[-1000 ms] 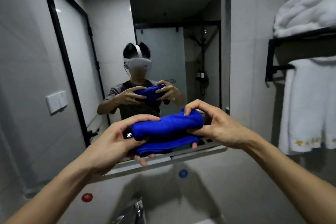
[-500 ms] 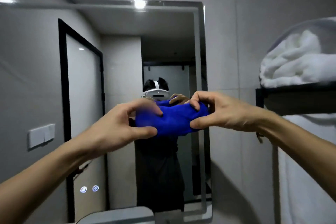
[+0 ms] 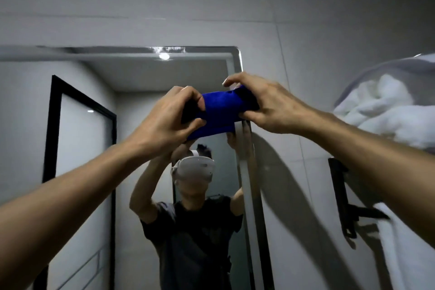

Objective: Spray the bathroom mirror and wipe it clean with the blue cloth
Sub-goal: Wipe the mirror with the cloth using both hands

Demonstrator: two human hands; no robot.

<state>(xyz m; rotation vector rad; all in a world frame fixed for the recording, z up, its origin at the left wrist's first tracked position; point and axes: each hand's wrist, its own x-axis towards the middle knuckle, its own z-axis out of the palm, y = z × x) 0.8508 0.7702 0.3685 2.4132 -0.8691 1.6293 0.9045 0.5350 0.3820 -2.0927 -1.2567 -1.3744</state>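
A folded blue cloth (image 3: pixel 221 110) is held up high in front of the bathroom mirror (image 3: pixel 82 148), near its upper right corner. My left hand (image 3: pixel 164 120) grips the cloth's left end with curled fingers and thumb. My right hand (image 3: pixel 266 103) pinches its right end, index finger raised. The mirror reflects a person with both arms lifted. No spray bottle is in view.
A black wall rack (image 3: pixel 341 198) with white towels (image 3: pixel 381 110) juts out at the right, close to my right forearm. Grey tiled wall (image 3: pixel 282 30) surrounds the mirror. The reflection shows a black-framed door.
Both hands have lifted the cloth from near the mirror's bottom edge up to its top right corner, and the view has tilted upward.
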